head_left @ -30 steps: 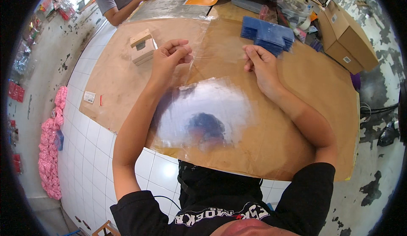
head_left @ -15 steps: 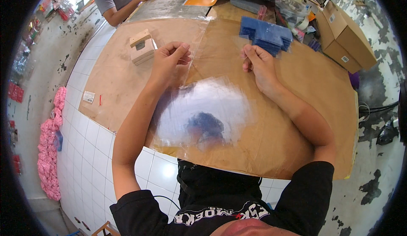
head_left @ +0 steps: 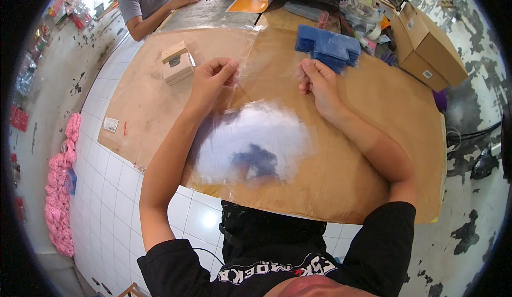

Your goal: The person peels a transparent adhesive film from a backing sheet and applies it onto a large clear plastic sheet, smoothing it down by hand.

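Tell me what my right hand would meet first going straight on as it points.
Your right hand would probably meet the blue stack, near its left end, though depth is unclear.

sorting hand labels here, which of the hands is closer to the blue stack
Right. The right hand is just on the near side of the blue stack; the left hand is well off to its left, next to the wooden block.
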The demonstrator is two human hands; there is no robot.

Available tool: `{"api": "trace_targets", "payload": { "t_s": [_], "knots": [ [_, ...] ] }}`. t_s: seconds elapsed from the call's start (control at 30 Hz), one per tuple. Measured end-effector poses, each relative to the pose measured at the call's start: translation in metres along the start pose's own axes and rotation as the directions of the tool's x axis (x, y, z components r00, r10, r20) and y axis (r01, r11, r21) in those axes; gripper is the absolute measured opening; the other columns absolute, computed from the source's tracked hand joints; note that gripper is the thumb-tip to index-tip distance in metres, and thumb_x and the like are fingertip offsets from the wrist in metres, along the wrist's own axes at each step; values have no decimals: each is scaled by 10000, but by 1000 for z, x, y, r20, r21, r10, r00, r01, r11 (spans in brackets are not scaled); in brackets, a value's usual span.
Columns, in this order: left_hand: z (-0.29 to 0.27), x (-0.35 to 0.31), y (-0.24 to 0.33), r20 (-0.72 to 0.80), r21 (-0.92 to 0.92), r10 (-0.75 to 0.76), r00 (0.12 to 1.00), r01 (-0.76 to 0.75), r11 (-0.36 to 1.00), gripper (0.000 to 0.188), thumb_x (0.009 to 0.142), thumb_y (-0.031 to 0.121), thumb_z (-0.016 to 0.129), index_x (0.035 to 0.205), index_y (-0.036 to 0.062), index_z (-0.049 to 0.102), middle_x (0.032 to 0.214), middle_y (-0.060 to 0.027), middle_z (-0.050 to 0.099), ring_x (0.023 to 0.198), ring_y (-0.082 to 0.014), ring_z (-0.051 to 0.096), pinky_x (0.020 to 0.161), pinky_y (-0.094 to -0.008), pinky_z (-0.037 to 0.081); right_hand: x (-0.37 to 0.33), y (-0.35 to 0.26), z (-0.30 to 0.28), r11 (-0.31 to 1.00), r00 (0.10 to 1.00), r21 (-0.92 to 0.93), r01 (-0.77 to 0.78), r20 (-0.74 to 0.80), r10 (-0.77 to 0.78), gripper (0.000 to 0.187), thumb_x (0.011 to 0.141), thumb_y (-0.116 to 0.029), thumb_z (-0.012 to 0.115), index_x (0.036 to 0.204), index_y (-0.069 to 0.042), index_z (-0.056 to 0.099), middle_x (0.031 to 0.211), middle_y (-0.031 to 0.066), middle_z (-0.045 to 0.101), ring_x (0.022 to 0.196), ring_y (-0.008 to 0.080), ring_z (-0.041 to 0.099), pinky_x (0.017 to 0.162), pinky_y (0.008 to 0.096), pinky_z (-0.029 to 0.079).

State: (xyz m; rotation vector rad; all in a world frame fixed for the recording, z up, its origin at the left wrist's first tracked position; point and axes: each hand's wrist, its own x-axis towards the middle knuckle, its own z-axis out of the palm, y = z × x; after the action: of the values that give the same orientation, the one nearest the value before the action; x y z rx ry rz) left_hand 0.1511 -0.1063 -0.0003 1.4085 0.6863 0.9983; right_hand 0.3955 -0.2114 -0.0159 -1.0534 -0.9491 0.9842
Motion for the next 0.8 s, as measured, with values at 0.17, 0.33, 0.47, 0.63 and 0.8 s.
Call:
{"api": "trace_targets", "payload": {
  "t_s": [0.17, 0.33, 0.47, 0.63, 0.8],
  "knots": [
    [0, 0, 2, 5, -28, -12, 1000, 12, 1000, 160, 889, 171, 652, 882, 11, 649, 757, -24, 629, 656, -79, 566, 610, -212, 467, 1, -4, 4, 999, 999, -22, -39, -25, 39, 218, 947, -284, 556, 866, -86, 596, 736, -19, 560, 567, 68, 519, 484, 213, 408],
    [0, 0, 5, -21, 4, -49, 999, 49, 999, 184, 891, 199, 652, 869, 17, 650, 756, -27, 626, 647, -82, 572, 603, -210, 468, 1, -3, 4, 998, 998, -33, -49, -36, 48, 251, 934, -328, 572, 867, -91, 621, 722, -40, 560, 548, 38, 499, 479, 187, 406],
    [1, 1, 4, 0, 18, -53, 999, 53, 998, 193, 901, 210, 635, 870, 20, 651, 743, -22, 619, 637, -82, 569, 594, -210, 466, 1, -6, 3, 997, 996, -36, -71, -54, 69, 251, 927, -336, 581, 871, -94, 621, 731, -37, 562, 560, 39, 501, 492, 189, 413],
    [0, 1, 0, -11, 25, -49, 999, 49, 998, 208, 895, 224, 647, 870, 18, 651, 732, -24, 624, 621, -88, 581, 586, -207, 470, 1, -2, 2, 998, 997, -21, -59, -43, 58, 257, 930, -336, 576, 877, -89, 620, 735, -30, 564, 557, 46, 497, 501, 198, 423],
    [-1, 1, -3, -7, -61, -40, 999, 40, 997, 201, 894, 212, 648, 880, 12, 648, 733, -27, 625, 619, -86, 575, 585, -210, 468, 1, -3, 3, 998, 997, -14, -63, -50, 62, 247, 932, -316, 577, 879, -78, 621, 727, -20, 567, 561, 47, 500, 507, 200, 428]
  ]
}}
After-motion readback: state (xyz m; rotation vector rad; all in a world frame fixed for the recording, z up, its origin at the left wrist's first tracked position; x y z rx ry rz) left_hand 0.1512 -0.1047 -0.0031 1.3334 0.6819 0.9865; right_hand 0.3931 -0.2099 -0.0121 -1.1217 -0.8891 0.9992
